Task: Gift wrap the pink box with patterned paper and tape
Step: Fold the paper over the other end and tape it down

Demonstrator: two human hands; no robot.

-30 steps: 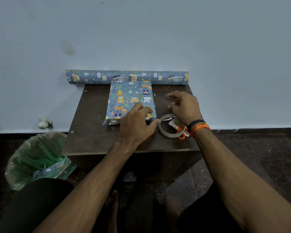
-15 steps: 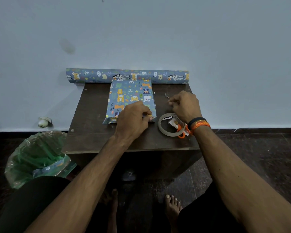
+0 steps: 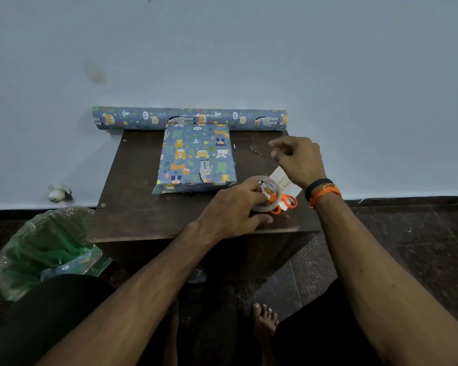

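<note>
Left hand [image 3: 233,207] grips one tape roll [image 3: 269,194]; right hand [image 3: 298,159] hovers loosely curled beside one wrapped box [image 3: 196,157].

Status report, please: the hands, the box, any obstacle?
Left hand grips tape roll. Right hand raised, fingers curled, hold unclear. Wrapped box flat on table. Scissors under roll.

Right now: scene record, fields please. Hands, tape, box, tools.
left hand: left hand grips the clear tape roll
right hand: right hand raised above the table, fingertips pinched; tape strip between them cannot be confirmed
box: animal-print wrapped box lies flat, no hand touching it
scissors: orange-handled scissors beside the tape roll
paper roll: matching patterned paper roll along the wall
surface: dark wooden table
</note>
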